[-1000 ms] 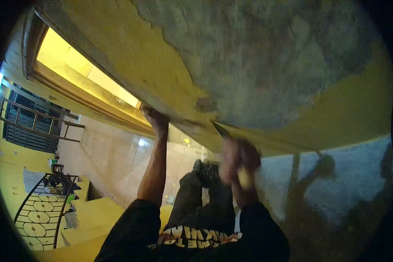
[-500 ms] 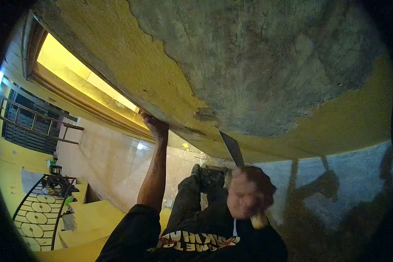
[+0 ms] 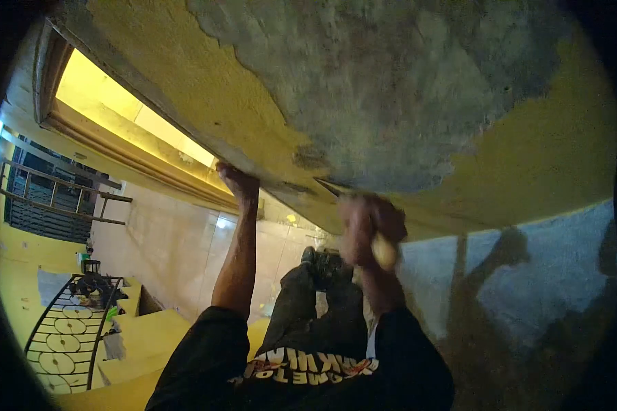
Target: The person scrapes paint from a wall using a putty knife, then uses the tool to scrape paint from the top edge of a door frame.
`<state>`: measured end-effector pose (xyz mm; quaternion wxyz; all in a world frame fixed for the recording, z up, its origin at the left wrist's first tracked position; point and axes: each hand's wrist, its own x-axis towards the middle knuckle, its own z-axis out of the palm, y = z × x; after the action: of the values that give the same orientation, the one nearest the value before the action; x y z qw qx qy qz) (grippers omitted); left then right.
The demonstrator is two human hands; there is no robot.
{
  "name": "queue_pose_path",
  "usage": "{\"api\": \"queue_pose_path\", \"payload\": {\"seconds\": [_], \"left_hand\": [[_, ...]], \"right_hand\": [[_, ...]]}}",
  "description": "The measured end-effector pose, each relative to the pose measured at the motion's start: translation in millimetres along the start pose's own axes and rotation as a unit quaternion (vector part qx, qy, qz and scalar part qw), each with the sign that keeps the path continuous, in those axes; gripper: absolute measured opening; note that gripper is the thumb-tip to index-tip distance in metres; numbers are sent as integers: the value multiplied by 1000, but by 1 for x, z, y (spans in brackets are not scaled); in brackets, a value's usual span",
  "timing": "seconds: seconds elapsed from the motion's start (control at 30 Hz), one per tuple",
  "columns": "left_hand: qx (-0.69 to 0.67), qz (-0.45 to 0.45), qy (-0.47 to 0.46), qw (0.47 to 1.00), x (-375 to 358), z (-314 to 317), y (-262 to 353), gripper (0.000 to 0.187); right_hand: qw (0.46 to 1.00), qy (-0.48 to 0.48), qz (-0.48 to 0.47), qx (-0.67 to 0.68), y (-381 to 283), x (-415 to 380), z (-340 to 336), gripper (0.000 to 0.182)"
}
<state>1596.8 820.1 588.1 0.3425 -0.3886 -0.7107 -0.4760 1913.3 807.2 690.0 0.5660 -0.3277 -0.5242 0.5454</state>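
Observation:
My right hand [image 3: 367,222] is wrapped round a scraper [image 3: 385,255] with a pale handle end showing below the fist. Its metal blade points up and left, and the tip is at the yellow wall [image 3: 267,140], close to a dark worn spot. Above the blade spreads a large grey patch [image 3: 391,89] where the paint is gone, with a ragged border. To the left, my left hand [image 3: 238,183] is curled over the wall's edge beside the lit yellow opening; some fingertips are hidden there.
Below are the tiled floor [image 3: 178,246] and a dark object [image 3: 329,267] near my feet. A wooden ladder [image 3: 62,192] stands at far left, above a black metal railing [image 3: 65,335]. At right, a pale wall [image 3: 555,274] carries shadows of my arm.
My right hand has moved up and slightly left with the scraper, bringing it nearer the wall; the blade now looks foreshortened. My left hand keeps its place on the edge.

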Motion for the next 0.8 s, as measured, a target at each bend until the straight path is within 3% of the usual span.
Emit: {"api": "queue_pose_path", "payload": {"seconds": [0.07, 0.1, 0.13, 0.17, 0.2, 0.27, 0.33, 0.4, 0.43, 0.47, 0.53, 0.6, 0.63, 0.7, 0.8], "left_hand": [[-215, -189, -11, 958, 16, 13, -2, 50], [-367, -312, 8, 876, 19, 12, 11, 55], [-365, -319, 2, 874, 21, 3, 22, 55], [-290, -291, -37, 911, 23, -1, 30, 58], [-212, -258, -71, 940, 24, -2, 34, 60], [-251, -257, -36, 933, 20, 5, 24, 64], [-288, -258, -2, 922, 20, 9, 18, 67], [-229, -223, 9, 948, 18, 9, 18, 67], [-226, -225, 11, 948, 20, 5, 25, 67], [-207, -234, -8, 950, 26, -1, 38, 66], [-188, -242, -25, 952, 36, -6, 55, 65], [2, -92, -7, 996, 36, -8, 60, 65], [4, -94, -10, 995, 33, -9, 58, 65], [-220, -257, -16, 941, 31, -8, 50, 64], [-195, -233, 1, 953, 23, 1, 31, 64]], "right_hand": [[987, -32, -91, -127, -21, 19, 11, 41], [987, -33, -89, -129, -30, 27, 14, 41], [966, -107, -231, 45, -38, 33, 15, 47], [888, -176, -365, 217, -46, 36, 15, 53], [888, -178, -365, 214, -53, 35, 16, 53], [910, -60, -282, 298, -66, 27, 21, 54], [923, -52, -273, 268, -72, 21, 13, 51], [957, -62, -194, 205, -75, 19, 3, 49], [953, 19, -127, 274, -79, 16, 8, 49], [953, 17, -125, 274, -80, 20, 6, 49], [949, -125, -202, 207, -84, 34, 4, 44], [938, -111, -206, 256, -102, 23, 3, 39], [925, -96, -211, 302, -108, 19, 4, 35], [924, -107, -240, 280, -105, 19, 9, 33], [909, -142, -332, 207, -99, 24, 15, 29]]}}
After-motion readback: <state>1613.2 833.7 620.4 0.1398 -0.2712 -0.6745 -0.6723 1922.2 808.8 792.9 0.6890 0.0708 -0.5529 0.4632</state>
